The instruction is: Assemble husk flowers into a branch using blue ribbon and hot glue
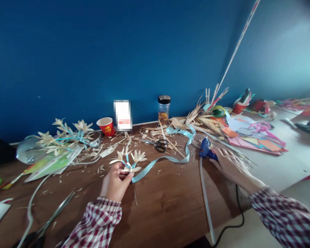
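Note:
Pinched in my left hand (118,181) are the stems of several pale corn-husk flowers (138,156), wrapped in blue. A light blue ribbon (155,160) trails from that hand to the right and curls back across the table. My right hand (228,167) is closed around the handle of a blue hot glue gun (204,148), which lies at the table's right side. A long translucent glue stick (206,203) sticks out of the gun toward the front edge. The fingers' undersides at the handle are hidden.
Black-handled scissors (160,145) lie amid husk scraps, and larger scissors (54,213) at front left. A red paper cup (105,126) and a lidded jar (164,110) stand by the blue wall. Finished-looking husk flowers (80,130) lie left; coloured paper (258,143) right. A black cord (240,210) hangs down.

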Motion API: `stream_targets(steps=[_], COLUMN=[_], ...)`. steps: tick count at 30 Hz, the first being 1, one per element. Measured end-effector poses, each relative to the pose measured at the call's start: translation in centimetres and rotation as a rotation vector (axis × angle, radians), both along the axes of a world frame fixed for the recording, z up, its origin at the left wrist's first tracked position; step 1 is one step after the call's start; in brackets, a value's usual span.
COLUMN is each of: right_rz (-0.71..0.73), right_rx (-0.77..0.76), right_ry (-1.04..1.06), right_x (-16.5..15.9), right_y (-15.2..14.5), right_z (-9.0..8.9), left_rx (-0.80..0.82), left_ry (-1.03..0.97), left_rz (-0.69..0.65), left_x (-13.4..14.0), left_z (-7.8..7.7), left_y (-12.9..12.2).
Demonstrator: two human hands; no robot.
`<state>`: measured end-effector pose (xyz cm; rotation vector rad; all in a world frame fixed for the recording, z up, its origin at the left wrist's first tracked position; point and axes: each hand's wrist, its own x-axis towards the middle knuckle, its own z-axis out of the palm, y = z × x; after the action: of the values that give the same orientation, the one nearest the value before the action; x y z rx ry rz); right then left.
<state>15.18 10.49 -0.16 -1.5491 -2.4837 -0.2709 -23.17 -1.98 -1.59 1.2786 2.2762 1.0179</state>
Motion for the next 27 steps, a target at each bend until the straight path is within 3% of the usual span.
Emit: stream_targets(steps=[4,8,10,12,14,16,18,20,21,23,27], right_rz=[-0.05,-0.138,-0.059,0.117,0.325,0.429,0.369,0.158,0.083,-0.026,-0.15], right_rx=[0.005,0.03,0.027,-0.056,-0.328,-0.749,-1.192,-1.468,-1.52,-1.484,-1.432], right_ry=[-0.068,0.106,0.232,0.334,0.485,0.631,0.842,1.124,1.218,1.335,1.469], right_x=[0.2,-1.0,-3.3,-6.7,-10.9,-15.1,-18.7,-21.1,-21.9,-22.7,-23.1], right_y=[-0.6,-1.5,-2.9,-5.2,-7.9,-10.4,-11.9,-12.4,-12.3,-12.0,-11.3], right_z=[1.3,3.7,5.3,6.7,7.4,6.9,5.4,3.6,2.8,1.6,1.3], left_rx=[0.019,0.082,0.114,0.155,0.186,0.206,0.227,0.252,0.259,0.264,0.238], left_ry=[-0.012,-0.195,-0.307,-0.465,-0.657,-0.807,-0.863,-0.852,-0.837,-0.804,-0.804], left_rz=[0.006,0.003,-0.035,-0.065,-0.058,-0.03,-0.018,-0.011,-0.015,-0.037,-0.105], left_x=[0.0,0.1,0.1,0.0,-0.2,-0.4,-0.5,-0.6,-0.6,-0.7,-0.6], left_z=[-0.1,0.1,0.4,0.9,1.3,1.6,1.6,1.5,1.5,1.4,1.4], left_y=[0.0,0.0,0.1,0.2,0.2,0.2,0.1,-0.1,-0.1,-0.2,-0.2])
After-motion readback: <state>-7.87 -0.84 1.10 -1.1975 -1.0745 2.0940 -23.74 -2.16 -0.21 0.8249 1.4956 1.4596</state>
